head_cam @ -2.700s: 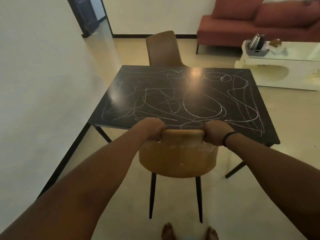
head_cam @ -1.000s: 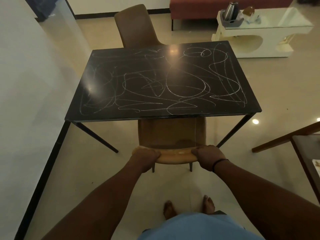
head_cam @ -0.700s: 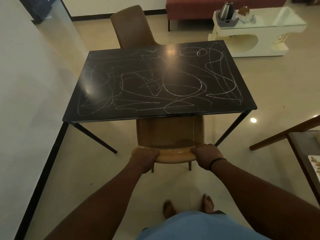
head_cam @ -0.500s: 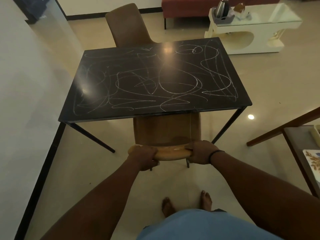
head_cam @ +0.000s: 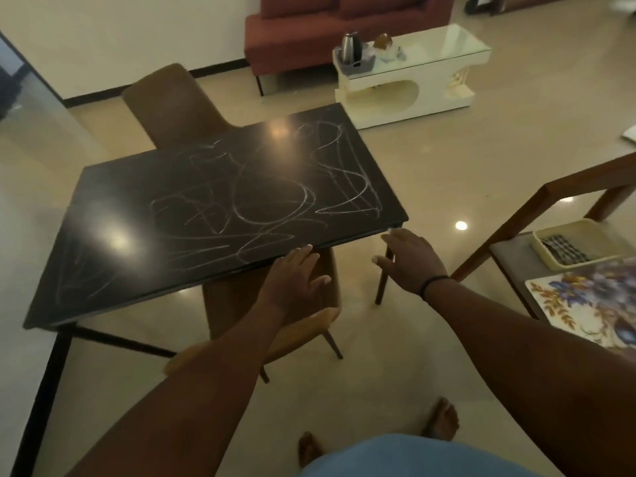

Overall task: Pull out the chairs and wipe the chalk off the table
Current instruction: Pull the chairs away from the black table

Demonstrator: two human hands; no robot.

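Observation:
A black table point(head_cam: 144, 208) carries white chalk scribbles point(head_cam: 261, 204) over most of its top. A tan chair point(head_cam: 237, 304) stands at the near edge, its seat half under the table and its backrest toward me. A second brown chair point(head_cam: 172, 101) is tucked in at the far side. My left hand point(head_cam: 292, 280) hovers with fingers spread above the near chair's seat, fingertips at the table's front edge. My right hand point(head_cam: 409, 259) is spread open in the air just off the table's near right corner. Neither hand holds anything.
A wall runs along the left. To the right stands a wooden side table point(head_cam: 509, 249) with a cream tray point(head_cam: 585, 232) holding a checked cloth point(head_cam: 562, 249) and a floral mat point(head_cam: 592, 301). Farther back are a white coffee table point(head_cam: 413, 80) with a kettle point(head_cam: 351, 46) and a red sofa point(head_cam: 309, 32).
Both hands have let go of the near chair's backrest and moved forward, fingers spread, to the table's front edge. The view has swung to the right, showing the side table.

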